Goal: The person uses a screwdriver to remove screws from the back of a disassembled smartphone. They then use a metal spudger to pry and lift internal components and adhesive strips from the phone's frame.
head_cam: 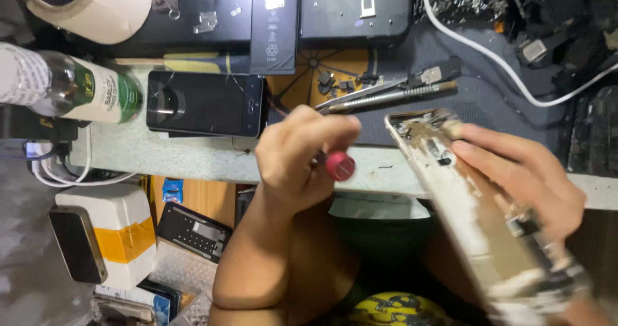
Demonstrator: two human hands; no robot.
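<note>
At centre frame, the left hand point(302, 155) has its fingers curled tight around a red-capped screwdriver point(338, 166), its tip hidden behind the hand. At right, the right hand point(524, 178) grips an opened smartphone frame point(476, 216), fingers wrapped over its far edge, the frame tilted from upper centre down to lower right, off the table point(193, 155) edge. A dark smartphone point(205, 103) lies flat at upper left, beside a green-labelled bottle point(71, 84). Metal tweezers point(386, 93) rest above the hands.
</note>
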